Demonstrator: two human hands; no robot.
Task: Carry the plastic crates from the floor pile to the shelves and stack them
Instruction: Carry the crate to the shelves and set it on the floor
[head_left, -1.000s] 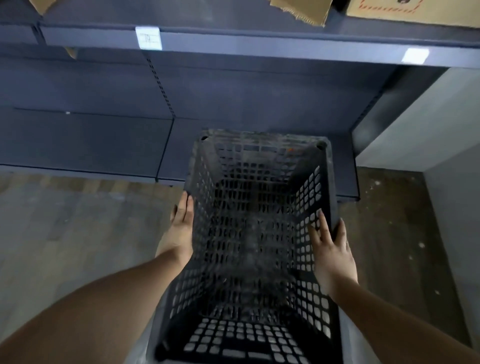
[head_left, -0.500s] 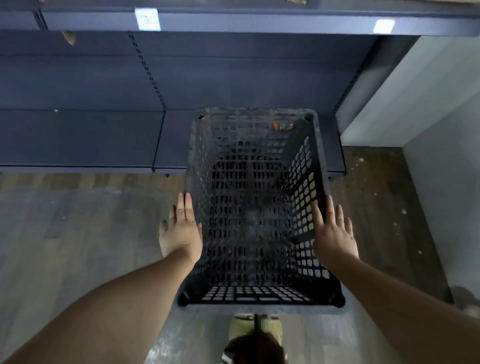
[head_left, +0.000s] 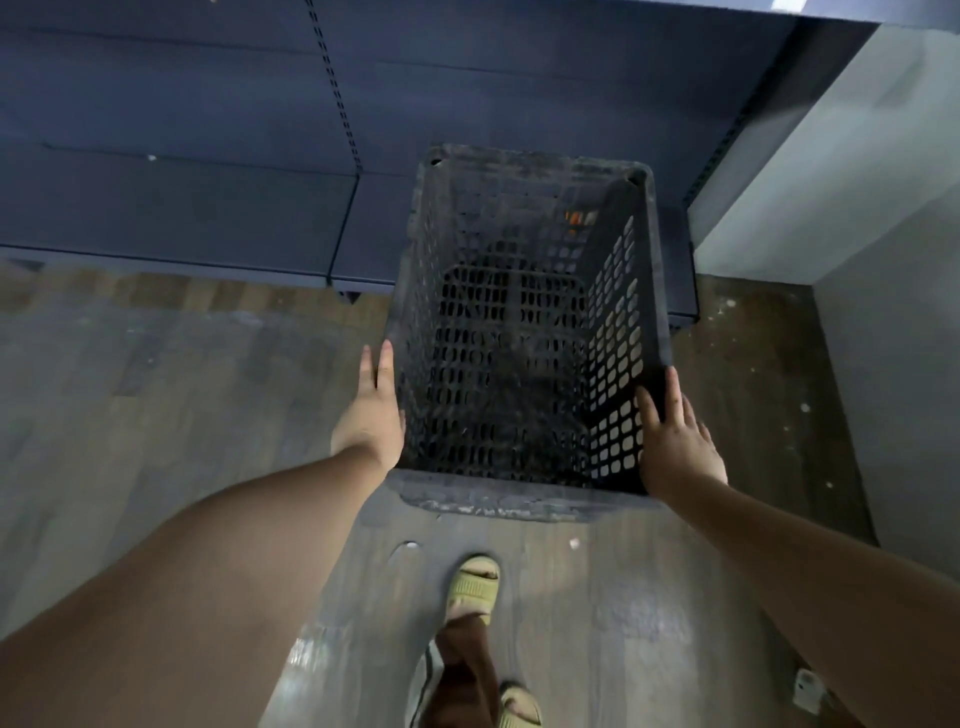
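Note:
A black perforated plastic crate (head_left: 524, 499) hangs in front of me, open side up, and I look down into it. My left hand (head_left: 371, 415) presses flat against its left wall. My right hand (head_left: 675, 441) presses flat on its right wall, fingers straight. The crate's far end reaches over the front edge of the lowest dark blue shelf (head_left: 182, 223). A small orange mark shows inside the crate's far wall.
The shelving unit's dark back panel (head_left: 208, 93) rises behind the low shelf. A pale wall (head_left: 857, 182) closes in on the right. Worn wooden floor (head_left: 156, 389) lies below. My foot in a yellow sandal (head_left: 472, 587) stands just behind the crate.
The crate has gone down and forward toward the lowest shelf, and my view has tipped downward. The upper shelf with its cardboard has left the frame, and my feet have come into view.

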